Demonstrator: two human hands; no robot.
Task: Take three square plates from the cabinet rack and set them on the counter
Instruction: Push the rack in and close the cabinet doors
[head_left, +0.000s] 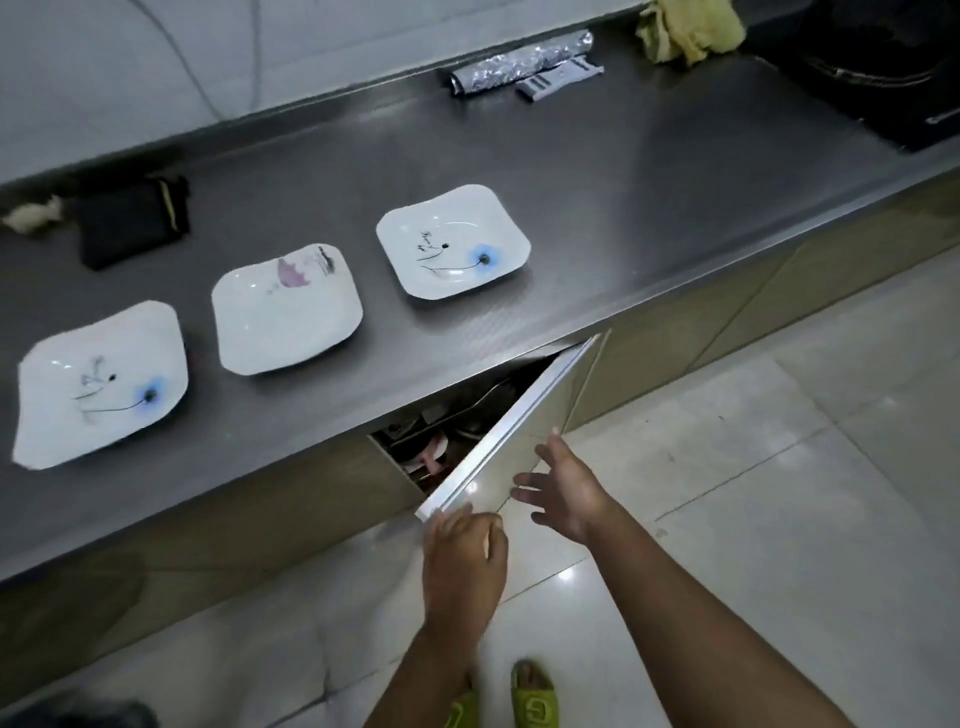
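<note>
Green slippers (532, 693) show at the bottom of the view on a pale glossy tiled floor (753, 493), and two bare forearms reach forward from there toward a cabinet door (524, 421) that stands partly open under the steel table (597, 197). Lower and nearer, the left hand (462, 558) curls its fingers over the door's bottom corner, gripping the edge. Just beside it and a little higher, the right hand (563, 491) is spread wide with the fingers splayed, its fingertips at the door's pale face; it holds nothing. Through the dark wedge between door and cabinet frame, a wire rack (447, 431) with some dishes can be made out, though what exactly sits there is too dim to tell. Up on the table, three white square plates lie flat in a slanting row, each apart from its neighbour: the nearest plate (101, 384) on the left, near the front edge, with a blue flower and a thin black stem; the middle plate (285, 309) with a pinkish mark near its far rim; the far plate (453, 241) to the right, again with a blue flower. Behind the left plate lies a black pouch (132, 221) with a crumpled pale scrap (31, 215) beside it. Farther back, along the wall, rest a roll of foil (519, 65) and a small striped packet (558, 80), a yellow cloth (688, 28), and a black cooktop (878, 67) at the far right corner.
</note>
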